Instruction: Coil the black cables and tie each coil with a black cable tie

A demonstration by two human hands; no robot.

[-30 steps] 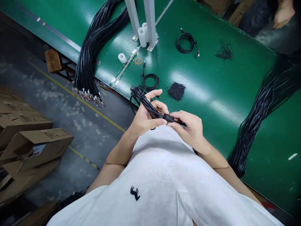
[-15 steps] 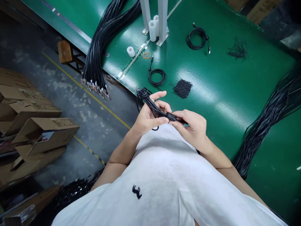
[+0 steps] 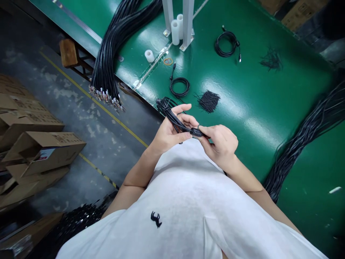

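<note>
A coiled black cable (image 3: pixel 168 109) with a thick ferrite bead (image 3: pixel 196 132) is held between my two hands, just off the table edge. My left hand (image 3: pixel 172 129) is closed round the bundled loops, its index finger stretched out above them. My right hand (image 3: pixel 221 142) pinches the cable just right of the bead; its fingers hide that end. On the table beyond lie a small coiled cable (image 3: pixel 179 87) and a pile of short black ties (image 3: pixel 209 101).
A larger coiled cable (image 3: pixel 226 44) lies farther back on the green table (image 3: pixel 242 90). Thick cable bundles rest at left (image 3: pixel 107 64) and right (image 3: pixel 293 144). Metal posts (image 3: pixel 188 21) rise beside white rollers (image 3: pixel 175 32). Cardboard boxes (image 3: pixel 54 151) stand on the floor at left.
My right hand's fingers have shifted slightly at the bead, and the cable loop hanging under my left hand shows less. Both hands keep their hold. The view has shifted slightly.
</note>
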